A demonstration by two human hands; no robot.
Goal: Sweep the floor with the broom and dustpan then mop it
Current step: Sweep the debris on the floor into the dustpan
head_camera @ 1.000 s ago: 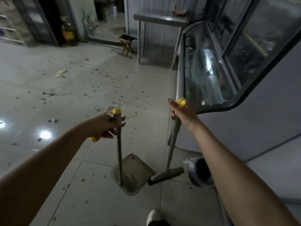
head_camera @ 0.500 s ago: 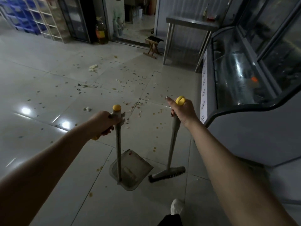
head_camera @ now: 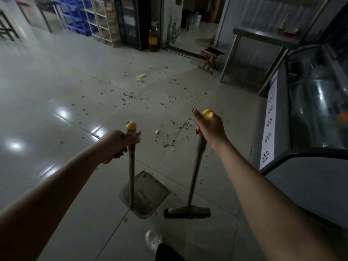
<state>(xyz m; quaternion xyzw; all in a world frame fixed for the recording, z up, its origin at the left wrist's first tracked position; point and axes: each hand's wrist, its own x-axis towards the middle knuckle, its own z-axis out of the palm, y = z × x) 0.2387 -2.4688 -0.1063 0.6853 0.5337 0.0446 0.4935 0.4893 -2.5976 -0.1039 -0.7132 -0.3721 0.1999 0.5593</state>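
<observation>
Left hand [head_camera: 116, 146] grips the dustpan [head_camera: 148, 196] handle and right hand [head_camera: 211, 129] grasps the broom [head_camera: 188, 212] top, both heads low at six o'clock, just beside each other. Sweeping looks ready to start: next, bristles must reach the scraps [head_camera: 169, 136] at twelve o'clock.

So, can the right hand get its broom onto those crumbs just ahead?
Probably yes. The right hand grips the broom, and only open floor lies between its brush and the crumbs. The dustpan, held by the left hand, stands off to the side. A step forward may be needed.
</observation>
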